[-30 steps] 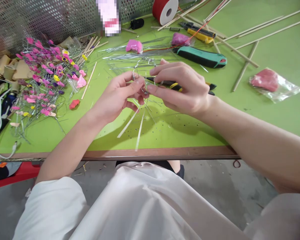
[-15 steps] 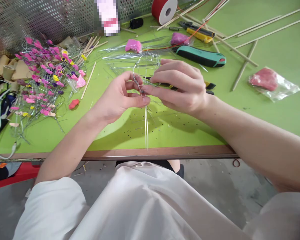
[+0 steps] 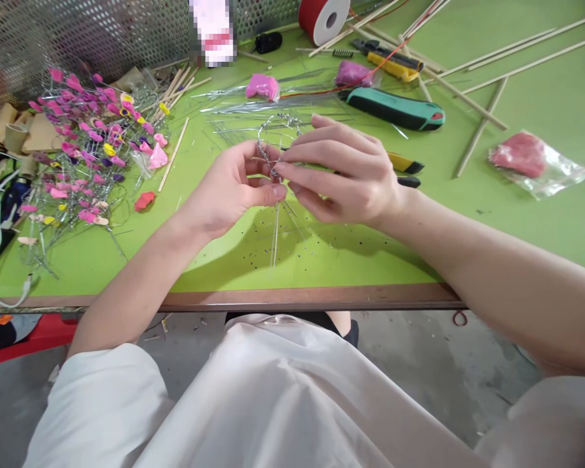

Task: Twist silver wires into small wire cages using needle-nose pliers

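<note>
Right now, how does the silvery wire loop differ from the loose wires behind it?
The wire loop is twisted and bent round; the loose wires look mostly straight. The loop is gripped by the left fingers, while the loose wires lie on the green table. Both look silvery.

Slvr wire ring (image 3: pixel 262 149), lime-grn tbl (image 3: pixel 560 97)

Bright light; soft shadows on green tabletop (image 3: pixel 565 97); glare on plastic bag (image 3: pixel 560 169); patch (image 3: pixel 213 32) at top pixelated.

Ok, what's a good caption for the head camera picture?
Left hand holding a twisted wire loop, right hand touching it, above a green table.
</note>
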`<action>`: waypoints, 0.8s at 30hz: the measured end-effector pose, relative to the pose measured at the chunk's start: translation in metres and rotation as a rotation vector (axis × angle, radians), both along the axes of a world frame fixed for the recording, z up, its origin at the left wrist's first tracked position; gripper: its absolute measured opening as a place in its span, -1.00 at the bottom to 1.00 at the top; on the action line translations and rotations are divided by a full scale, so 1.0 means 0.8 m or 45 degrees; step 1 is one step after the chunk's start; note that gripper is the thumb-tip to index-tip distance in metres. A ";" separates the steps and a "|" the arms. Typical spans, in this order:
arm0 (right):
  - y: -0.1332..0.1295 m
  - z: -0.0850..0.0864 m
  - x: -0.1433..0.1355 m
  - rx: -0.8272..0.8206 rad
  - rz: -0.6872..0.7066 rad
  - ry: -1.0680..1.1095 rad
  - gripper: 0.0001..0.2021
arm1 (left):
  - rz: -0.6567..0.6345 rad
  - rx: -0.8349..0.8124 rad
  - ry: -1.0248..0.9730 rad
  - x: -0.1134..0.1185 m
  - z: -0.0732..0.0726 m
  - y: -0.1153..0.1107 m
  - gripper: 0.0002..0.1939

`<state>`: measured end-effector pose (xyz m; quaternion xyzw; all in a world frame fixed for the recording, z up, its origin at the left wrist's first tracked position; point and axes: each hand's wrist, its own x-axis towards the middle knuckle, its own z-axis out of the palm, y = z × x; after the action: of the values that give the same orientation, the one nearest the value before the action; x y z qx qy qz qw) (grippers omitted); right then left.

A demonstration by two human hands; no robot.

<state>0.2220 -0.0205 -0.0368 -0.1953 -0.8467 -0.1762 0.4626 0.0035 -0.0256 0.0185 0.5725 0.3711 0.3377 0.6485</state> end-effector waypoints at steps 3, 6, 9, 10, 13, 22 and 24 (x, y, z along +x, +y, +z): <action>0.001 -0.002 0.001 -0.073 0.023 0.019 -0.70 | -0.019 -0.062 -0.036 0.000 0.003 0.001 -0.65; -0.001 -0.001 0.000 -0.152 0.019 0.082 -0.71 | -0.066 -0.125 -0.056 -0.002 0.003 0.005 -0.66; -0.007 0.002 -0.003 -0.333 0.010 0.140 -0.70 | -0.111 -0.152 -0.054 -0.003 0.001 0.008 -0.62; -0.009 0.004 -0.004 -0.345 0.016 0.153 -0.70 | -0.113 -0.149 -0.057 -0.004 -0.001 0.009 -0.60; -0.009 0.006 -0.005 -0.221 0.021 0.121 -0.73 | -0.091 -0.120 -0.064 -0.003 -0.004 0.008 -0.49; 0.005 -0.004 -0.002 -0.027 0.063 0.054 -0.66 | -0.087 -0.040 -0.117 0.001 -0.009 0.007 -0.39; 0.006 -0.004 -0.003 0.038 0.108 0.055 -0.65 | -0.072 -0.003 -0.125 0.002 -0.012 0.007 -0.38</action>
<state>0.2198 -0.0153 -0.0403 -0.1561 -0.8413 -0.1646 0.4906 0.0053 -0.0204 0.0091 0.5646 0.3230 0.3465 0.6759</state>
